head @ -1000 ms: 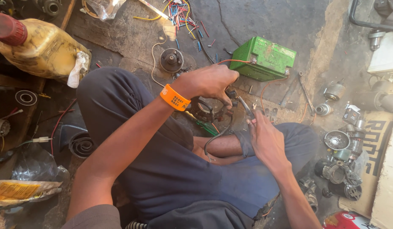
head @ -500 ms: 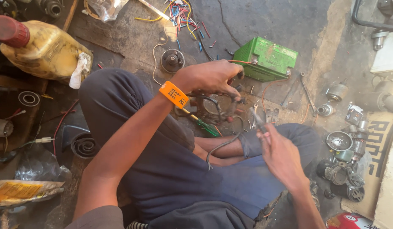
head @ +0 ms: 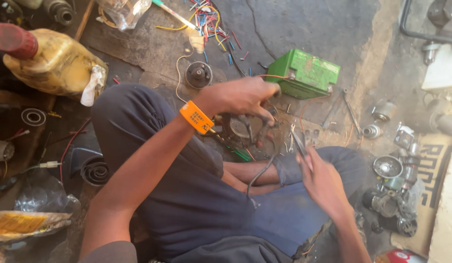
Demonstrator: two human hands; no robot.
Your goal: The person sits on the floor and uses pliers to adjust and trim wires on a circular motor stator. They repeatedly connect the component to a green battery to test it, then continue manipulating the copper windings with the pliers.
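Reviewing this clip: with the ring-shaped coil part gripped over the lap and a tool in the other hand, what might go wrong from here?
1. The left hand pins the round coil part by its fingers alone, above the lap; it may slip.
2. The right hand points a thin dark tool toward those fingers, so a slip might jab them.
3. Loose screws lie beside the knee and could scatter.

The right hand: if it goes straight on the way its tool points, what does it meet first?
Probably the round coil part that the left hand holds; the right hand aims its thin tool up-left. Depth is unclear.
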